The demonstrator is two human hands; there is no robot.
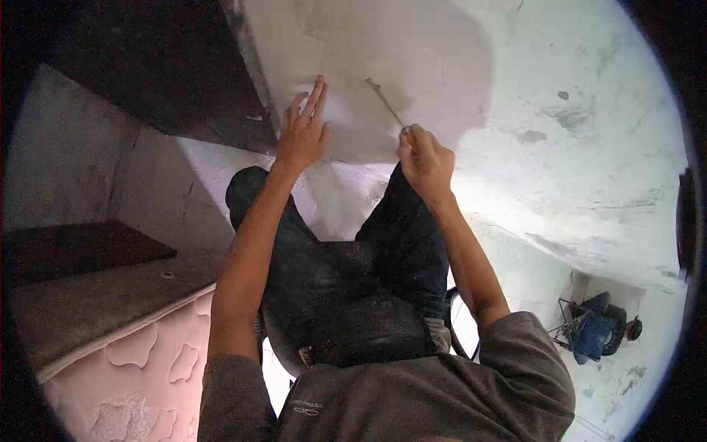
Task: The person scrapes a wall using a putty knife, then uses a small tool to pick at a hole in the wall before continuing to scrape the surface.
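Observation:
My right hand (426, 163) is closed round one end of a thin, pale rod (387, 103). The rod's far end has a small bent or knobbed tip, which overlaps a brownish patch on the pale, stained surface (442, 66) in front of me. To the left, my left hand (302, 135) is open, fingers spread and pointing away from me. Its fingertips lie over the same surface near its left edge, and nothing shows in that hand. Shadows fall beside both hands.
I sit on a chair (280, 335), knees below the surface. A dark panel (169, 66) borders it on the left. Lower left are a brown ledge (110, 295) and a pink quilted mattress (140, 376). A folding chair with dark clothing (595, 331) stands at right.

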